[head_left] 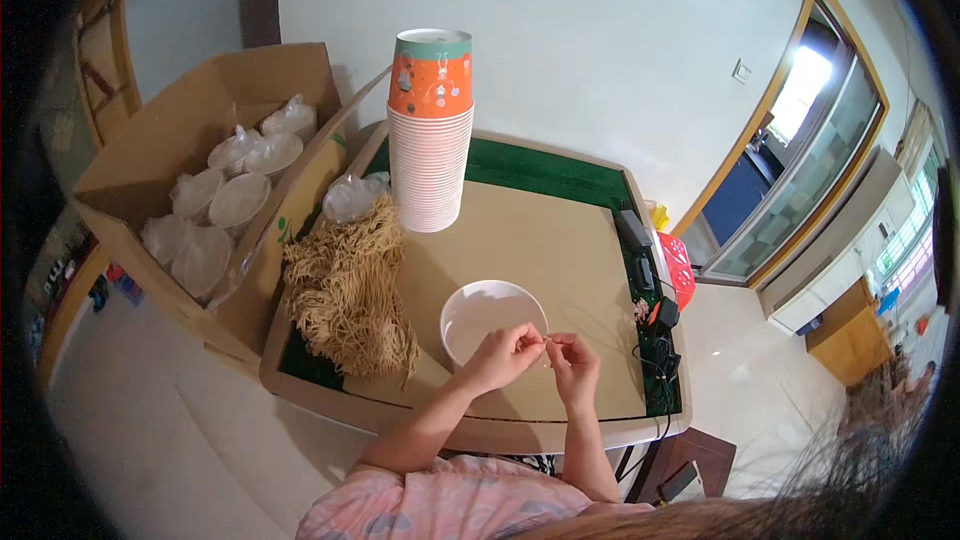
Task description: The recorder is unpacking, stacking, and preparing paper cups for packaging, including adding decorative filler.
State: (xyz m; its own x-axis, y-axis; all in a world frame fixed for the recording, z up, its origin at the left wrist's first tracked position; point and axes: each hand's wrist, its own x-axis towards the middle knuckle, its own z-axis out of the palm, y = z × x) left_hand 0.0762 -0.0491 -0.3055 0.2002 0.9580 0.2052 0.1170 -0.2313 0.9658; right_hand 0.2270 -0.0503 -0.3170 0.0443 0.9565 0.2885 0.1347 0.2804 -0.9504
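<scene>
A round white plastic lid (480,315) lies on the tan board near the table's front edge. My left hand (505,355) and my right hand (573,362) meet just over its near right rim, fingertips pinched together on something small and thin that I cannot make out. A pile of tan string loops (345,290) lies to the left of the lid. Behind it stands a tall stack of paper cups (430,135), white below, orange with a teal rim on top.
An open cardboard box (200,190) with bagged clear lids stands left of the table. A bagged bundle (355,195) lies by the cup stack. Black adapters and cables (650,290) run along the table's right edge, a red item (678,265) beyond them. White floor surrounds the table.
</scene>
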